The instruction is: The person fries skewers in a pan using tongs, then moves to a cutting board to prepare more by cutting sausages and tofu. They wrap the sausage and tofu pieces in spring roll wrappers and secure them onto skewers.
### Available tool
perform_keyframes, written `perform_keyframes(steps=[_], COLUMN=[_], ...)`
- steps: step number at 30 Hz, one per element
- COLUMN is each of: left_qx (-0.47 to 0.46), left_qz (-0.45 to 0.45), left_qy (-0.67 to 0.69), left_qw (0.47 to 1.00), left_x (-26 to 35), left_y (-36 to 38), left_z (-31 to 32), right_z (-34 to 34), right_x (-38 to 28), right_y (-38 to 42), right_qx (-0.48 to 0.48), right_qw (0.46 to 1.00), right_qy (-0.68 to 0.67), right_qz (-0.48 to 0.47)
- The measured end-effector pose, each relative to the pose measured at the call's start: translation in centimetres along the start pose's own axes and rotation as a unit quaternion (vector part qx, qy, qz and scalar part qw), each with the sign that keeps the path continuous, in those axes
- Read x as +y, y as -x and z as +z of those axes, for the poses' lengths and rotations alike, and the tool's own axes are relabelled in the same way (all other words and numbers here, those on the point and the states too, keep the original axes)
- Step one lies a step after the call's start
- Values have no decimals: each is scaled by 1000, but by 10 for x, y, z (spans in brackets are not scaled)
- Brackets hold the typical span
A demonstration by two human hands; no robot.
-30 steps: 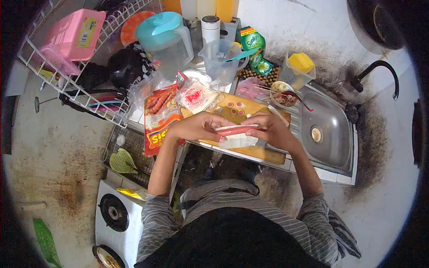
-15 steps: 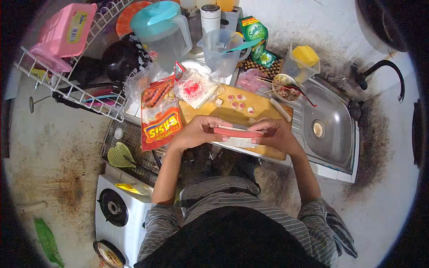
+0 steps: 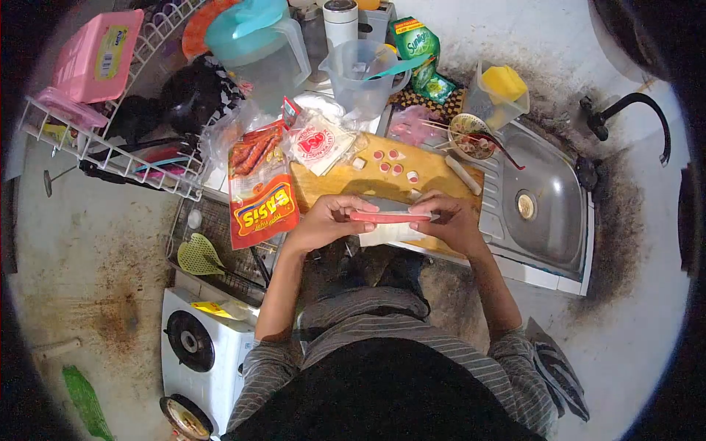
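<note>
A red sausage (image 3: 388, 217) is pinched at its two ends between my left hand (image 3: 329, 225) and my right hand (image 3: 454, 223), held level over the front edge of the wooden cutting board (image 3: 327, 189). From beneath it hangs a thin white wrapper sheet (image 3: 381, 235). Just behind the sausage a grey flat surface (image 3: 387, 203) shows, partly covered by my fingers. Farther back on the board lie several short wrapped sausage slices (image 3: 384, 167) with pink centres. A long white roll (image 3: 463, 176) rests at the board's right side.
Left of the board lies a red sausage packet (image 3: 263, 202), with a wrapper packet (image 3: 318, 141) beside it. A bowl (image 3: 471, 138) with a red spoon stands by the steel sink (image 3: 550, 220). Measuring jug (image 3: 360, 77) and lidded pitcher (image 3: 257, 66) are behind; a stove (image 3: 213, 353) is lower left.
The sausage has turned slightly in my fingers and looks thinner from here. More of the white sheet shows below it. Both hands keep their pinch, and the view has shifted a little.
</note>
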State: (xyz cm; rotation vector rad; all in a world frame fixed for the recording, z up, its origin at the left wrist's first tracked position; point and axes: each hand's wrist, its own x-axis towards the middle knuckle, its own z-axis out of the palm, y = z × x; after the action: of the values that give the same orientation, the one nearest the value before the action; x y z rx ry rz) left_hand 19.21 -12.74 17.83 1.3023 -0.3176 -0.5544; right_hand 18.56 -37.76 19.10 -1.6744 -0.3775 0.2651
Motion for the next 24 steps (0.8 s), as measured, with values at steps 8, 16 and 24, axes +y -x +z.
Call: perform_keyframes(steps=[8, 16, 24], left_qx=[92, 65, 61], left_qz=[-58, -67, -67], left_qy=[-8, -12, -32], left_qw=[994, 996, 995], left_x=[-7, -15, -10], left_y=[-6, -14, -15], left_z=[-2, -10, -6], right_z=[5, 3, 6], right_x=[13, 35, 28], right_y=[-10, -10, -7], right_qx=[26, 7, 53], right_qw=[1000, 998, 992], right_qy=[-1, -49, -47], right_qz=[-4, 38, 104])
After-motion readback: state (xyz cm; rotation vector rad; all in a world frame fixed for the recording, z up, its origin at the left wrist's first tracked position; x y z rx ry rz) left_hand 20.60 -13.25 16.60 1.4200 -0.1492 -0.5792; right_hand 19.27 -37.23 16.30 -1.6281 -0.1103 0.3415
